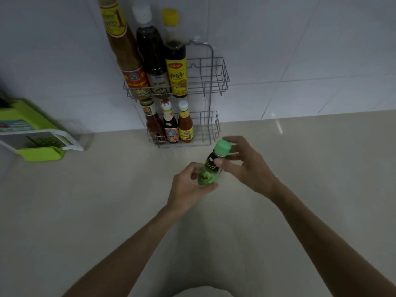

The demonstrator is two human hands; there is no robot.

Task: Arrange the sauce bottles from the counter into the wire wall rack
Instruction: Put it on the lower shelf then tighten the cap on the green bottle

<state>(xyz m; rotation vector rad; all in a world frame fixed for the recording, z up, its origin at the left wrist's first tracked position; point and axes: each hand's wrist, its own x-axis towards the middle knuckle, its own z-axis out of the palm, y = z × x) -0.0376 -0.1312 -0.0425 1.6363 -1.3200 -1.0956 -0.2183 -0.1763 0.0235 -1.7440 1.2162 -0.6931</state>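
Bottle [211, 166] with green cap gripped in both my hands, left hand [188, 189] hiding its base, right hand [246, 163] near the cap, label blurred, rack [214, 82] beyond.

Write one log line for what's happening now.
left hand: holds green-cap bottle | right hand: holds its neck | rack: six bottles

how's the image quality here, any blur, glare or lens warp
Head view: dim, flat light; the hands, left and right, and the green-capped bottle are slightly motion-blurred; small glare streaks on the counter; wide-angle warp tilts the wire rack and its tall bottles.
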